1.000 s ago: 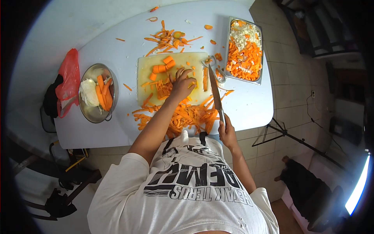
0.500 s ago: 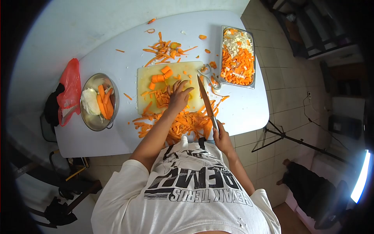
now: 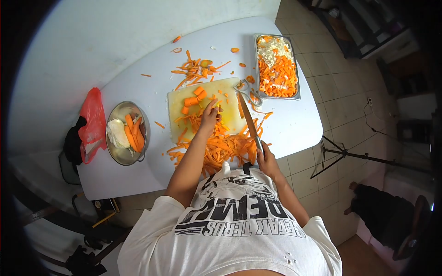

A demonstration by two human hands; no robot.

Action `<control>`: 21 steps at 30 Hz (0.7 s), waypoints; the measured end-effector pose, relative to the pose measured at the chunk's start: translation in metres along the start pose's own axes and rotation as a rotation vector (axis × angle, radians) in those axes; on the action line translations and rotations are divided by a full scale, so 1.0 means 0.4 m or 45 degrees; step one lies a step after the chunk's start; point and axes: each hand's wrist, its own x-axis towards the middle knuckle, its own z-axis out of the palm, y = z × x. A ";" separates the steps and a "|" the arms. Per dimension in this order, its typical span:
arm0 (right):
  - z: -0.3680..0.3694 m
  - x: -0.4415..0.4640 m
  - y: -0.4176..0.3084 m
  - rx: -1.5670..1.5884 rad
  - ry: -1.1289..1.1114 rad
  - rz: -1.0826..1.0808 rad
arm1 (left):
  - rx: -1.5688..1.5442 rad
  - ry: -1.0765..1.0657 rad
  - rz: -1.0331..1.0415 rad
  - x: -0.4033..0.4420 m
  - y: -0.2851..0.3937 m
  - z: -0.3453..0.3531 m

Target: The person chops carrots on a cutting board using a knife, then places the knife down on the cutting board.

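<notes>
My left hand [image 3: 211, 118] is over the cutting board [image 3: 180, 95], its fingers curled around small carrot pieces whose exact shape is hard to see. Orange carrot chunks [image 3: 190, 100] lie on the board beyond it, and cut carrot strips [image 3: 194, 120] lie just left of it. In my right hand [image 3: 267, 159] is the handle of a knife [image 3: 249, 118], its blade pointing away along the board's right edge. A peeler [image 3: 248, 91] lies by the knife's tip. Carrot peelings [image 3: 224, 149] are heaped between the board and my body.
At the right back stands a metal tray [image 3: 298, 83] of cut carrot and white shreds. A metal bowl [image 3: 122, 158] with carrots and cabbage is at the left, beside a red plastic bag [image 3: 91, 120]. More peelings [image 3: 195, 70] lie behind the board. A black tripod [image 3: 343, 152] stands right.
The view has shifted, so the table appears lower. My left hand has turned onto its side and its fingers have drawn together. The knife stays in my right hand.
</notes>
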 end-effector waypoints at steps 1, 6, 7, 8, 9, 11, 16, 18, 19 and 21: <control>0.003 0.001 0.006 -0.004 0.007 -0.037 | -0.094 -0.015 -0.013 -0.001 -0.004 -0.006; 0.010 -0.006 0.021 0.011 0.007 -0.100 | -0.349 0.066 -0.033 0.008 -0.006 -0.047; 0.007 -0.009 0.021 0.016 0.008 -0.095 | -0.393 0.091 -0.017 0.015 -0.005 -0.071; 0.004 -0.014 0.021 0.024 0.009 -0.089 | -0.372 0.182 0.035 0.026 0.003 -0.104; 0.004 -0.016 0.022 0.033 0.009 -0.086 | -0.349 0.275 0.089 0.040 0.017 -0.145; 0.006 -0.020 0.045 0.037 0.016 -0.086 | -0.218 0.453 0.135 0.040 0.033 -0.230; -0.010 -0.025 0.032 -0.049 -0.036 0.131 | 0.322 0.693 0.256 0.054 0.042 -0.366; -0.001 -0.019 0.040 -0.022 -0.022 0.040 | 0.569 0.635 0.360 0.071 0.016 -0.390; 0.003 -0.015 0.044 -0.009 -0.014 -0.006 | 0.686 0.616 0.421 0.079 0.003 -0.395; 0.007 -0.008 0.042 -0.071 0.012 -0.066 | 0.810 0.581 0.488 0.079 0.000 -0.386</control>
